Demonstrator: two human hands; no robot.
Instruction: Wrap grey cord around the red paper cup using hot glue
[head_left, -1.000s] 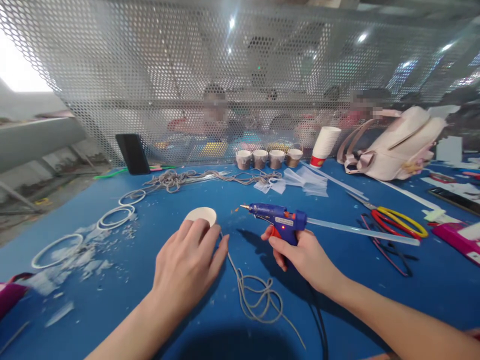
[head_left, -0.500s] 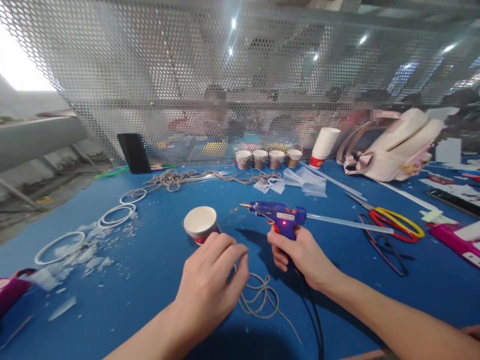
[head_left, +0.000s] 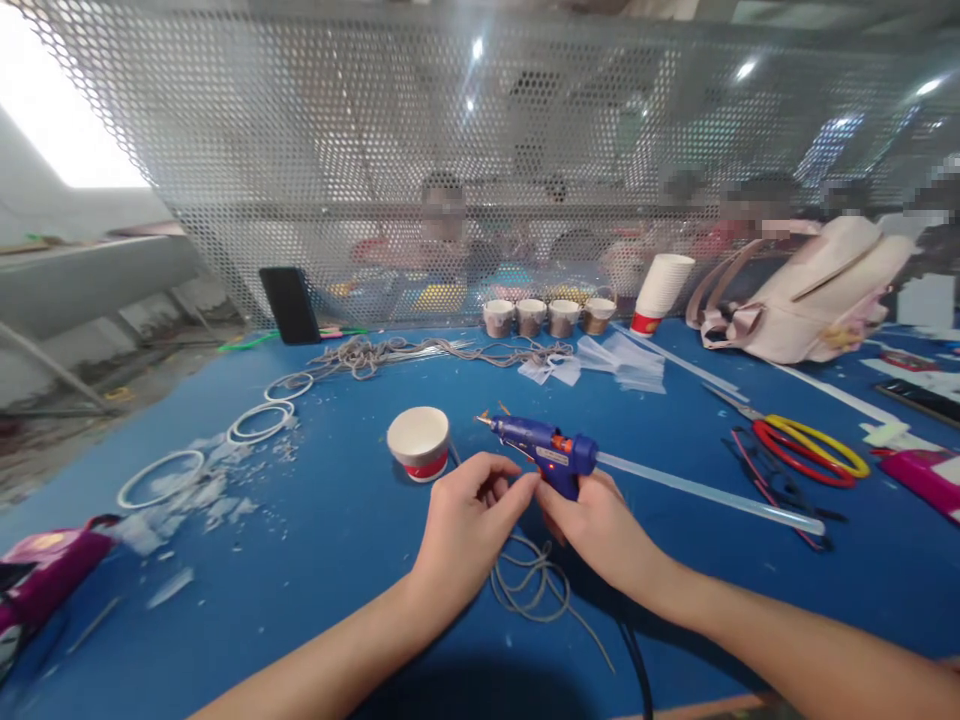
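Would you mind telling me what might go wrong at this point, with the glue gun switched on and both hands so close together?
The glue gun shows a red light, so it is probably hot; the left hand sits just below its nozzle and might get burned. The grey cord lies looped under both hands and might snag. The right hand grips the gun near the paper cup, which a stray drip could mark.

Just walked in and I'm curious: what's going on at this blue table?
A person is working with a blue glue gun, gripped in the right hand, a clear glue stick jutting out of its back. The left hand has its fingers right by the gun, above a loose tangle of grey cord. A small paper cup stands upright just left of the nozzle. Scissors lie off to the right.
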